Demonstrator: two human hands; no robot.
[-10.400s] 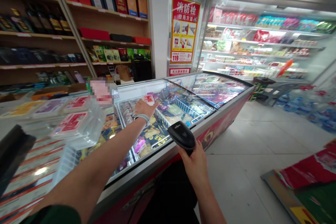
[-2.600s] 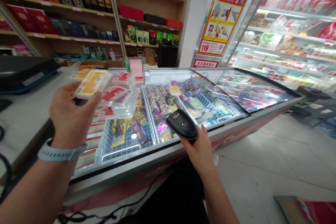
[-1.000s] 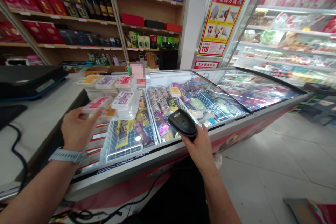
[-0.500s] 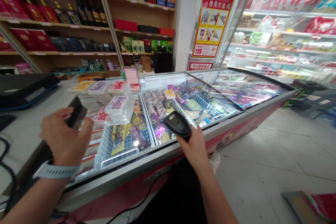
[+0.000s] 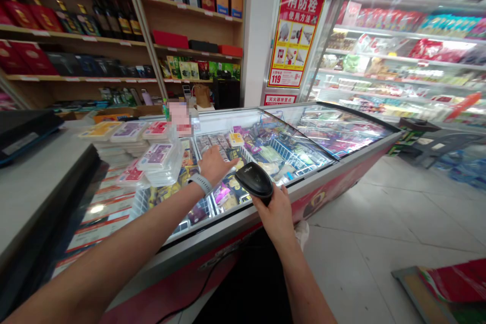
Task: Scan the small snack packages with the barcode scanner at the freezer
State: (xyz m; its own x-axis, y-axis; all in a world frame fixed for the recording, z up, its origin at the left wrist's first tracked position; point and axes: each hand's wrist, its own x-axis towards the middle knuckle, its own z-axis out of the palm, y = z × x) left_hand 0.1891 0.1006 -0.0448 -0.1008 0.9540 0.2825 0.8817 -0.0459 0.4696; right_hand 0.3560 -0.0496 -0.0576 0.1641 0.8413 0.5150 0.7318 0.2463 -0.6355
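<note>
My right hand [image 5: 275,212] is wrapped round the handle of a black barcode scanner [image 5: 254,180], above the front rim of a chest freezer [image 5: 228,229]. My left hand [image 5: 215,164], with a grey watch band [image 5: 201,183] at its wrist, reaches out over the freezer with its fingers apart and nothing visible in it. Left of it, clear plastic packs with a purple label [image 5: 157,156] are stacked on the freezer. Bagged frozen goods lie in wire baskets [image 5: 284,154] inside.
A grey counter [image 5: 34,182] stands at the left, with a black device [image 5: 26,134] on it. Shelves of boxes and bottles [image 5: 93,38] line the back. A red sign [image 5: 296,35] hangs behind the freezer. A grey chair [image 5: 436,144] stands at the right.
My left hand has moved right and forward, from the dark object by the counter to over the freezer, and has let that object go. The scanner remains in my right hand. The view has shifted slightly.
</note>
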